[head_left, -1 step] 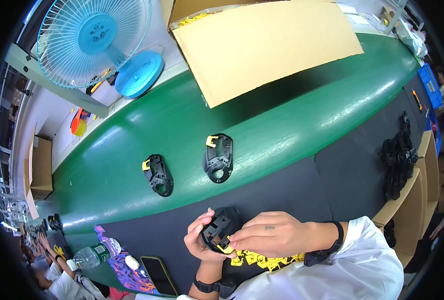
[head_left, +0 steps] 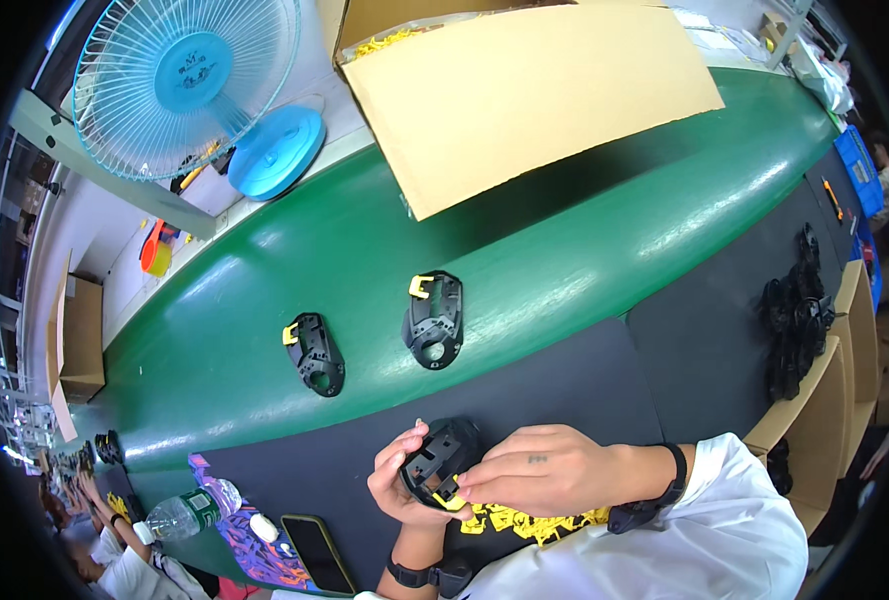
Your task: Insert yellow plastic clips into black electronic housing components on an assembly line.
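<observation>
My left hand [head_left: 400, 488] is wrapped around a black plastic mouse shell [head_left: 448, 450] and holds it tilted above the dark mat. At the shell's near end, the fingers of my right hand [head_left: 544, 466] pinch a small yellow plastic clip [head_left: 450, 494] against it. The right fingertips hide part of the clip, so how far it is seated cannot be seen. Just below my hands lies a pile of loose yellow clips [head_left: 536, 522]. Two similar shells, one at the left [head_left: 316, 354] and one nearer the middle [head_left: 434, 322], rest on the green belt, each with a yellow clip.
A large cardboard box [head_left: 534, 100] overhangs the green belt [head_left: 564, 270]. Behind the belt stands a blue fan [head_left: 194, 75]. Left of me are a phone [head_left: 318, 552] and a plastic bottle [head_left: 186, 512]. Several black parts [head_left: 796, 315] lie at the right beside an open carton [head_left: 809, 430].
The whole view has shifted very slightly. My hands keep the same hold on the mouse shell and the yellow clip.
</observation>
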The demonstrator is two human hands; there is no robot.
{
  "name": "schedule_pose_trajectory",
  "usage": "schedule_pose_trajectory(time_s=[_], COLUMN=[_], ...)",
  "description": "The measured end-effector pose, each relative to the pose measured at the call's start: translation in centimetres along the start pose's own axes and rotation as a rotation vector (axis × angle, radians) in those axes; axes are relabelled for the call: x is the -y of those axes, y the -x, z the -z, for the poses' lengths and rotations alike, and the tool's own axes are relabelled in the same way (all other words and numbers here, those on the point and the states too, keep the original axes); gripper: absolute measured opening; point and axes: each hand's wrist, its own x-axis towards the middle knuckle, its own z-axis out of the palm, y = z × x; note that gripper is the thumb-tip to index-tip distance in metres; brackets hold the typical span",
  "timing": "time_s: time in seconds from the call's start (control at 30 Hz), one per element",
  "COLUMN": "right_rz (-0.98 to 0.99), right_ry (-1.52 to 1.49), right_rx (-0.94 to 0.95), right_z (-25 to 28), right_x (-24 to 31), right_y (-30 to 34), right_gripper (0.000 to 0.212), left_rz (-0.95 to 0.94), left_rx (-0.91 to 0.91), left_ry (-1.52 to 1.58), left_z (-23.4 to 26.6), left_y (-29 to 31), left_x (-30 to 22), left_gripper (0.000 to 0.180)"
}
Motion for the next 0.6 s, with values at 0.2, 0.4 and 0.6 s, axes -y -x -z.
schedule_pose_trajectory(time_s=[0.2,0.4,0.6], right_rz=[0.160,-0.017,-0.540], right_ry=[0.068,0.364,0.508], right_rx=[-0.065,-0.092,-0.346], right_z=[-1.1,1.8,5.2], right_x=[-0.4,-3.6,-9.8], right_y=[-0.5,-1.0,1.1], right_gripper=[0.034,0.046,0.047], left_rz=[0.186,0.256,0.330], left_rx=[0.012,0.199,0.301], left_ry=[0.064,-0.207,-0.087], left_z=[-1.3,-1.8,-1.9], left_y=[0.4,-1.1,-0.7], left_x=[-0.7,-1.2,-0.7], left_gripper=[0.038,0.079,0.057])
